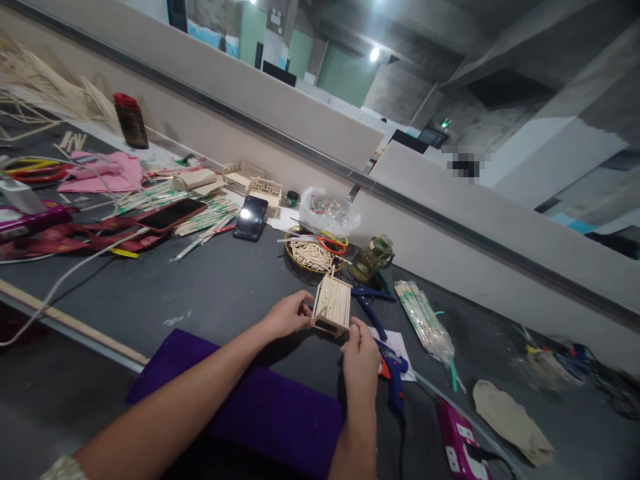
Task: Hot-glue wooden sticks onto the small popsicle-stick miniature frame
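Observation:
Between my hands is a small box-like model made of thin wooden sticks point(334, 301), tilted above the dark table. My left hand point(290, 315) grips its left lower edge with fingers and thumb. On the other side, my right hand point(361, 350) pinches its lower right corner. Just right of my right hand lies a blue hot glue gun point(396, 380) on a white paper. Behind the model, a round basket point(289, 252) holds many short cut sticks and red-handled scissors point(331, 245). Blue-handled pliers point(370, 310) lie beside the model.
A purple cloth point(280, 400) covers the front edge. Further left are a black phone point(251, 218), wrapped stick bundles point(210, 217) and finished stick models point(265, 190). To the right lie a bag of sticks point(425, 320), a green jar point(373, 259) and a purple power strip point(460, 440).

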A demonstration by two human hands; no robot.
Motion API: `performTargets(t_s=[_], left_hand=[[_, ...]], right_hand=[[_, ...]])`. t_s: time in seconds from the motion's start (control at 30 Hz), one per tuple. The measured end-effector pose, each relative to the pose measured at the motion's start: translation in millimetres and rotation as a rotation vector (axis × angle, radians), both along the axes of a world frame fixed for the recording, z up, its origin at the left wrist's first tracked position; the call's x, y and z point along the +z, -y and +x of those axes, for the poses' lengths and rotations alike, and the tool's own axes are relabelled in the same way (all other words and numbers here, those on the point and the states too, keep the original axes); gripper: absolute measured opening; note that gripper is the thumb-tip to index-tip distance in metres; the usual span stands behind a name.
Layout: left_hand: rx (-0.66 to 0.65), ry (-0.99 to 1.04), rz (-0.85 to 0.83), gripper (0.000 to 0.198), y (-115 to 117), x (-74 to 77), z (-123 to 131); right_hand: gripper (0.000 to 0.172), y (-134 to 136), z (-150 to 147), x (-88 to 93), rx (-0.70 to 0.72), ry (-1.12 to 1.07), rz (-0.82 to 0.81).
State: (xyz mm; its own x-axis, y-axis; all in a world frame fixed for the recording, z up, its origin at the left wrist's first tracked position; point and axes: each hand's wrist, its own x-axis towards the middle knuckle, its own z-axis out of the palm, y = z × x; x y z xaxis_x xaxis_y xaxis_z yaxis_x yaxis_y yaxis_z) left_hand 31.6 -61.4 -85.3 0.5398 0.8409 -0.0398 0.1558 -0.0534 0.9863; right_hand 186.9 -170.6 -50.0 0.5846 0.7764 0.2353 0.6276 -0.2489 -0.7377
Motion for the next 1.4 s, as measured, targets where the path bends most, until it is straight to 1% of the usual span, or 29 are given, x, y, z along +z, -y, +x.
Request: performTargets(t_s=[0.17, 0.27, 0.43, 0.73, 0.9, 1.07, 1.13, 1.23, 1.4], left_hand=[[0.018, -0.068, 0.062, 0.020, 0, 6.1, 2], [0.015, -0.109, 0.089, 0.015, 0, 8.5, 2], [0.017, -0.153, 0.121, 0.018, 1, 9.9, 2], [0.013, -0.158, 0.165, 0.018, 2, 11.5, 3], [0.002, -0.168, 0.172, 0.017, 3, 13.6, 4], [-0.004, -0.192, 0.173, 0.016, 4, 14.1, 5], [-0.005, -0.196, 0.180, 0.016, 4, 13.8, 5], [-0.003, -0.196, 0.196, 0.015, 5, 12.6, 5], [0.003, -0.211, 0.213, 0.016, 5, 10.0, 6]], right_hand=[[0.056, 2, 1, -13.8, 0.000, -0.161, -0.010], [0.057, 2, 0, -17.2, -0.033, -0.211, 0.008], [0.055, 0, -3, -17.3, -0.068, -0.185, 0.063], [0.050, 1, -13, -9.7, -0.126, -0.098, 0.099], [0.049, 2, -10, -10.7, -0.142, -0.075, 0.073], [0.047, 0, -3, -7.5, -0.178, 0.093, 0.016], [0.047, -1, -3, -4.8, -0.172, 0.128, 0.000], [0.047, -2, -7, -2.3, -0.160, 0.142, -0.014], [0.049, -3, -10, -3.5, -0.150, 0.156, -0.001]])
